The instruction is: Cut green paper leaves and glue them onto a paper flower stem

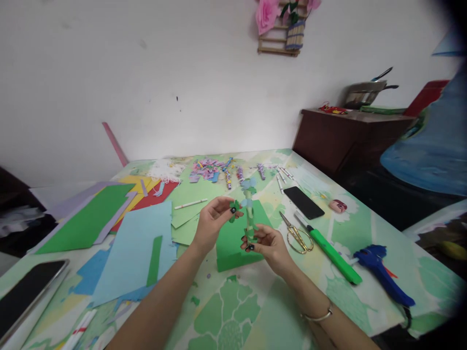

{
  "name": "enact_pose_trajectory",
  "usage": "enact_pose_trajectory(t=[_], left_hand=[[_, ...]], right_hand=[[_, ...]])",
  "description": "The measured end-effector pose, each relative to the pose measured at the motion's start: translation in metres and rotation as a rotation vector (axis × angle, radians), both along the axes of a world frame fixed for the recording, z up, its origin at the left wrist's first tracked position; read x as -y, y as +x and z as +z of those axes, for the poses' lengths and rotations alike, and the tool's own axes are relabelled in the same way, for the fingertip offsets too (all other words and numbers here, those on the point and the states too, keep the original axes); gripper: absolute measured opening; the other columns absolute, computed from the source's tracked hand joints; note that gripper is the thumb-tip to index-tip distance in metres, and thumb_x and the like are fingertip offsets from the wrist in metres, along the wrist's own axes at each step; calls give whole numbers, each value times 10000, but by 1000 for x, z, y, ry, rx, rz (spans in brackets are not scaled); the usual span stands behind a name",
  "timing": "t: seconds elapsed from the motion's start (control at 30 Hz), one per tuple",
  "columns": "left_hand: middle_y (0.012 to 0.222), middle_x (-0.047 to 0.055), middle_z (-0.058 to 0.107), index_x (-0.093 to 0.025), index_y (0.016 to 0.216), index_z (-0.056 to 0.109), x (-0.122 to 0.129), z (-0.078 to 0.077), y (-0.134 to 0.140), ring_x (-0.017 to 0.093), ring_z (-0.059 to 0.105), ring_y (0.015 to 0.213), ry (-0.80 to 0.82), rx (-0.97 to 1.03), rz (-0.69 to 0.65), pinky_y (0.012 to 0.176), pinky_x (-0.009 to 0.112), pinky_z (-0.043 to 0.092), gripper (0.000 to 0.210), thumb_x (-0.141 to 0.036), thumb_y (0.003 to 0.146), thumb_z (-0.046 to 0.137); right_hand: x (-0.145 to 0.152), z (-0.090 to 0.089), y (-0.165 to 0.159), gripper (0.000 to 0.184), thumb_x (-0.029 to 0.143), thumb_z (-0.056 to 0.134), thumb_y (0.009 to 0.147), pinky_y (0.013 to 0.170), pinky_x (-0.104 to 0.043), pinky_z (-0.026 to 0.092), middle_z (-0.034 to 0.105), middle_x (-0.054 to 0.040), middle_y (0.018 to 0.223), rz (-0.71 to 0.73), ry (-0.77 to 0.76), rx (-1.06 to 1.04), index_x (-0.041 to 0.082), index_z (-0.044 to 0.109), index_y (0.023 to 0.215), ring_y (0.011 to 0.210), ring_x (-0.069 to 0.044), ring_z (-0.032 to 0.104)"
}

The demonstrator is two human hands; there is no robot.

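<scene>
My left hand (211,221) pinches a small green paper cutout (234,214) between thumb and fingertips. My right hand (273,247) grips the lower end of a slim upright stick (250,216). Green paper pieces cover the stick, and pale blue paper pieces (248,183) sit at its top. The green cutout is close beside the stick; whether they touch I cannot tell. Under both hands lies a green paper sheet (233,255) on the patterned tablecloth. Gold-handled scissors (299,240) rest just right of my right hand.
A green utility knife (335,256), a blue glue gun (385,274) and a black phone (304,202) lie at right. Coloured paper sheets (136,248) and another phone (27,291) cover the left. Paper scraps (207,168) and decorated sticks (240,173) are at the back.
</scene>
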State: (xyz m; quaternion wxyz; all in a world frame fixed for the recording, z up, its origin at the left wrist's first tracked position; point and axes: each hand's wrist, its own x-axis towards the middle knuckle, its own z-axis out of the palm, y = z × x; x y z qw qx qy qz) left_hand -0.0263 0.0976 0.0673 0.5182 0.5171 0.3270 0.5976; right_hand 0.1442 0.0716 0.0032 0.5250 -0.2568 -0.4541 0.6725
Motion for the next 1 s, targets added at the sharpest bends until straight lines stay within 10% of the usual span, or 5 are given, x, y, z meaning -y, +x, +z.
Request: enact_pose_trajectory(t=[0.57,1.0], left_hand=[[808,-9,585,-186,894,597,13,19,1,90,552,664,-40,157,-97,585,190,468,450,-104,520,833],[825,11,626,-180,920,651,22,25,0,101,595,743,81,117,-38,694,213,530,245,-103,703,735]], right_hand=[[1,8,3,345,181,809,601,609,-298,544,729,-27,788,1,10,-47,209,634,898,692,-193,696],[1,5,3,365,170,820,594,604,-306,550,729,-37,792,5,12,-67,196,633,906,690,-200,699]])
